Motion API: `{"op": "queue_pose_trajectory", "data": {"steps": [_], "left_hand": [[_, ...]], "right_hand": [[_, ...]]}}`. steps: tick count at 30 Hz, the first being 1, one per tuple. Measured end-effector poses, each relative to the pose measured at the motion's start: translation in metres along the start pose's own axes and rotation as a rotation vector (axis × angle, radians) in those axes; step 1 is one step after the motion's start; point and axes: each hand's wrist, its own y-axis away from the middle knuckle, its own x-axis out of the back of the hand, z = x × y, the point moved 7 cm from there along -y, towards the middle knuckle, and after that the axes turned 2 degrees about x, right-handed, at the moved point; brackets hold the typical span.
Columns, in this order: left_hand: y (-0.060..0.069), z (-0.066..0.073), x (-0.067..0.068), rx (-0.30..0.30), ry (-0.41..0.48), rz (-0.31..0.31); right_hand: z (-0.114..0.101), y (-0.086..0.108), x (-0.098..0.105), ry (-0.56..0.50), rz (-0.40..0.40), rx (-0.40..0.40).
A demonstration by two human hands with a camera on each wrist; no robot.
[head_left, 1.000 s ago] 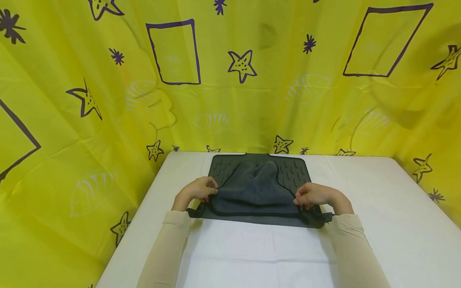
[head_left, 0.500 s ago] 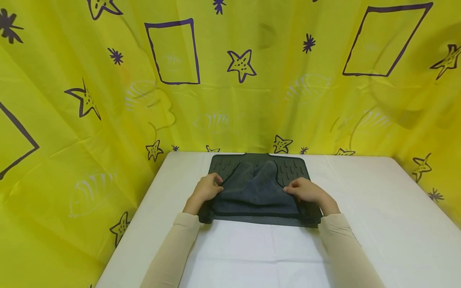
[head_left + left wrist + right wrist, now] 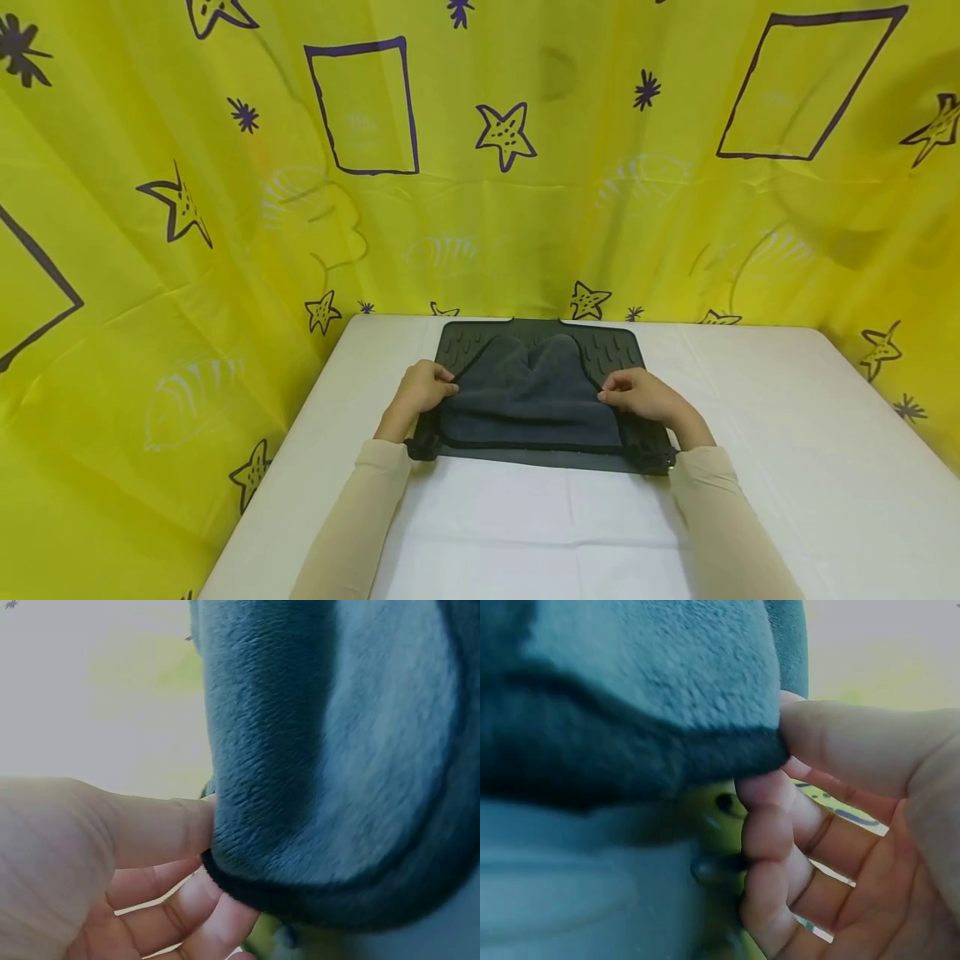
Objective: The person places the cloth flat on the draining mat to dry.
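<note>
Cloth pinched, perhaps touching mat.

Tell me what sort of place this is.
Probably a curtained workspace: a patterned yellow curtain hangs behind and beside a white table, which bears a ridged mat with a dark cloth over it.

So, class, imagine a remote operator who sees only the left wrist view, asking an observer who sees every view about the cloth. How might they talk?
Operator: I see the left grip pinching the cloth. What holds the opposite side?
Observer: The right grip pinches the opposite edge.
Operator: And what shows around the far end of the cloth?
Observer: A dark mat with raised marks, lying on a white table.
</note>
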Motion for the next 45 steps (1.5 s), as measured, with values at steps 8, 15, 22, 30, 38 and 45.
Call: {"op": "queue_pose_trajectory", "data": {"steps": [8,15,22,30,38,45], "left_hand": [[-0.004,-0.012,0.008,0.033,0.008,-0.008],[-0.003,-0.012,0.006,0.042,0.022,-0.019],[-0.002,-0.008,0.003,0.021,0.042,0.007],[-0.005,-0.008,0.005,-0.009,0.065,0.051],[-0.007,-0.017,0.009,0.004,0.093,0.032],[-0.006,-0.016,0.007,0.004,0.111,0.016]], "right_hand": [[0.009,0.004,0.006,-0.105,-0.017,0.016],[0.017,0.001,0.005,-0.149,-0.015,-0.02],[0.019,-0.004,0.005,-0.153,0.05,-0.099],[0.017,-0.005,0.003,-0.132,0.028,-0.082],[0.021,-0.001,0.006,-0.233,0.014,-0.075],[0.021,0.003,0.006,-0.298,0.005,-0.062]]}}
